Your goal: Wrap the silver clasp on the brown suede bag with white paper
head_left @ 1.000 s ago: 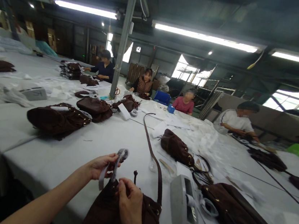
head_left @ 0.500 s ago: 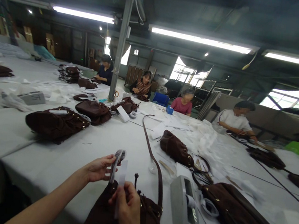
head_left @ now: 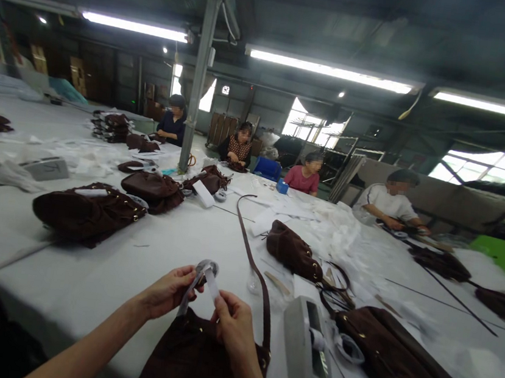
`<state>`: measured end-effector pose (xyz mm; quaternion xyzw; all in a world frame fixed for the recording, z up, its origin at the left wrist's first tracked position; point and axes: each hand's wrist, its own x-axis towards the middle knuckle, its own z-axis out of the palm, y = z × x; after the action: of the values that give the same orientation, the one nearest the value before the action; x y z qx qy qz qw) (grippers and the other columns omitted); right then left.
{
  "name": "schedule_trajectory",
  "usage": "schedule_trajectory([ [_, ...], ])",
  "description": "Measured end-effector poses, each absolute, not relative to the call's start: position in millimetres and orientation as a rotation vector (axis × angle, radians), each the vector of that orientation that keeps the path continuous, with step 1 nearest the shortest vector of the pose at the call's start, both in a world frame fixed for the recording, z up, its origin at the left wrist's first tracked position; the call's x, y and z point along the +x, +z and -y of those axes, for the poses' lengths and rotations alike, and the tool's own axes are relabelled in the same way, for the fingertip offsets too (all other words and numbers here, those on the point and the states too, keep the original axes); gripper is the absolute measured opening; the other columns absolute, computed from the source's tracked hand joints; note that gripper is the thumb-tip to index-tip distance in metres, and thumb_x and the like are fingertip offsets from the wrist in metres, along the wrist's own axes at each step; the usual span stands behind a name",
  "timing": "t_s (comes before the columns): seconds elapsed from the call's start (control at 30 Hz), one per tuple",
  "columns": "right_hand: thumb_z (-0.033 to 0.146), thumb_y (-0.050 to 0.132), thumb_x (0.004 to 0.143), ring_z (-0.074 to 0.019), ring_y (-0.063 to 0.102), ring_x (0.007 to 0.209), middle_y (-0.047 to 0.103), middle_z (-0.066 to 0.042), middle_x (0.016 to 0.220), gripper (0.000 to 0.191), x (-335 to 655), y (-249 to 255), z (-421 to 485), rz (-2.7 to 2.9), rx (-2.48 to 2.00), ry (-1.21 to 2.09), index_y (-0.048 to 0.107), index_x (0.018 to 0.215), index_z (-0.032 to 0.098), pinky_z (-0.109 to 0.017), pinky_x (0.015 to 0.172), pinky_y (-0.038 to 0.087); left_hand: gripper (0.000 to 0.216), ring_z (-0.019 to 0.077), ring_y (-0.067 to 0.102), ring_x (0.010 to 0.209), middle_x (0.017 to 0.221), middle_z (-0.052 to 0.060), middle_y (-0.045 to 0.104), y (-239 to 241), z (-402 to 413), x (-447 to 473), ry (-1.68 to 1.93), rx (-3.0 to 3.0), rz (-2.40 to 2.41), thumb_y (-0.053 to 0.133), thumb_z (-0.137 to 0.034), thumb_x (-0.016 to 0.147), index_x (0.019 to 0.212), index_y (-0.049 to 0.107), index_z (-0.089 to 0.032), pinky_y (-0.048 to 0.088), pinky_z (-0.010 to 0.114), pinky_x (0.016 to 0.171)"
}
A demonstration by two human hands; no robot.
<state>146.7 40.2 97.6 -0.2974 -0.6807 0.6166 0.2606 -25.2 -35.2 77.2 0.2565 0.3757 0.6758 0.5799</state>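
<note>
Head view shows both of my hands low at the near edge of the table (head_left: 86,267), working over a dark brown suede bag (head_left: 194,360) that lies right against that edge. My left hand (head_left: 166,292) pinches a strip of white tape (head_left: 211,282) at a wad or fitting near the bag's mouth; the fingers are closed on it. My right hand (head_left: 231,318) grips the other end of the same strip between thumb and forefinger, so the tape runs taut and short between the two hands, just above the bag's top.

To do this wrap well, I judge the strip should stay under light tension, with the left pinch acting as the anchor while the right lays the tape flat, without creases, and without the sticky side touching the suede nap. What exactly sits under the wrap I cannot tell; it is blurred.

A long brown strap (head_left: 253,256) leads from the bag up toward the middle of the table. Just beside the bag on the right stands a grey tape dispenser (head_left: 306,349), near enough for the next piece. Another brown bag (head_left: 295,252) lies beyond it, and more bags (head_left: 86,214) rest toward the left edge. Other people (head_left: 304,174) sit along the far edge, their hands well apart from mine.
</note>
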Motion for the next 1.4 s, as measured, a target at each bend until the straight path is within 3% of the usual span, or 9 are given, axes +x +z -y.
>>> schedule_trajectory([
  [0.13,0.052,0.055,0.08,-0.0081,0.037,0.035,0.056,0.002,0.054,0.043,146.9,96.4,-42.0,1.847,-0.819,1.656,0.066,0.096,0.013,-0.022,0.037,0.027,0.024,0.0054,0.053,0.052,0.077,0.005,0.063,78.6,35.4,-22.2,1.533,0.626,-0.916,0.068,-0.032,0.082,0.092,0.061,-0.012,0.04,0.013,0.048],
  [0.33,0.047,0.045,0.088,-0.0185,0.056,0.064,0.063,-0.004,0.066,0.044,144.6,103.5,-40.6,2.019,-0.906,1.042,0.069,0.069,0.015,-0.028,0.06,0.039,0.029,0.0055,0.053,0.052,0.076,0.005,0.063,76.2,32.0,-19.4,1.505,0.638,-0.943,0.07,-0.037,0.08,0.094,0.062,-0.013,0.041,0.014,0.048],
  [0.5,0.035,0.051,0.085,-0.0215,0.062,0.081,0.067,-0.008,0.087,0.03,143.5,95.4,-33.5,2.059,-0.931,0.99,0.07,0.097,0.015,-0.028,0.073,0.043,0.031,0.0045,0.052,0.05,0.076,0.004,0.063,70.8,27.9,-18.2,1.518,0.633,-0.949,0.069,-0.039,0.08,0.095,0.062,-0.013,0.04,0.014,0.047],
  [0.67,0.024,0.054,0.082,-0.0236,0.062,0.088,0.066,-0.011,0.09,0.027,145.5,94.4,-31.4,2.094,-1.041,0.919,0.07,0.099,0.011,-0.03,0.081,0.044,0.028,0.0058,0.053,0.054,0.075,0.003,0.061,69.5,26.3,-17.6,1.544,0.61,-0.969,0.072,-0.036,0.078,0.09,0.062,-0.013,0.042,0.015,0.051],
  [0.87,0.026,0.052,0.083,-0.0229,0.064,0.075,0.069,-0.007,0.079,0.02,150.1,100.5,-36.7,2.045,-1.136,0.836,0.07,0.078,0.017,-0.03,0.072,0.045,0.027,0.0066,0.052,0.053,0.074,0.004,0.064,67.2,26.3,-20.0,1.556,0.585,-1.025,0.071,-0.037,0.078,0.089,0.062,-0.013,0.042,0.017,0.051],
  [1.07,0.036,0.054,0.081,-0.017,0.059,0.044,0.065,-0.002,0.06,0.024,160.1,97.5,-36.2,1.768,-1.229,1.124,0.066,0.078,0.016,-0.024,0.043,0.041,0.035,0.0072,0.052,0.054,0.072,0.005,0.065,68.3,27.3,-18.7,1.527,0.636,-1.106,0.071,-0.042,0.076,0.093,0.065,-0.012,0.038,0.016,0.05],
  [1.23,0.033,0.057,0.077,-0.0162,0.056,0.038,0.061,-0.001,0.049,0.02,149.4,90.2,-28.3,1.742,-1.225,1.111,0.065,0.071,0.016,-0.024,0.042,0.041,0.038,0.007,0.047,0.05,0.067,0.004,0.064,74.0,26.7,-7.1,1.469,0.774,-1.172,0.069,-0.046,0.076,0.091,0.067,-0.011,0.03,0.016,0.045],
  [1.4,0.037,0.056,0.078,-0.0133,0.052,0.039,0.063,-0.003,0.056,0.025,130.1,84.0,-27.5,1.643,-1.07,1.234,0.066,0.073,0.015,-0.023,0.039,0.039,0.043,0.009,0.048,0.051,0.066,0.002,0.062,75.8,26.8,-0.4,1.44,0.882,-1.229,0.069,-0.051,0.074,0.094,0.069,-0.013,0.033,0.018,0.047],
])
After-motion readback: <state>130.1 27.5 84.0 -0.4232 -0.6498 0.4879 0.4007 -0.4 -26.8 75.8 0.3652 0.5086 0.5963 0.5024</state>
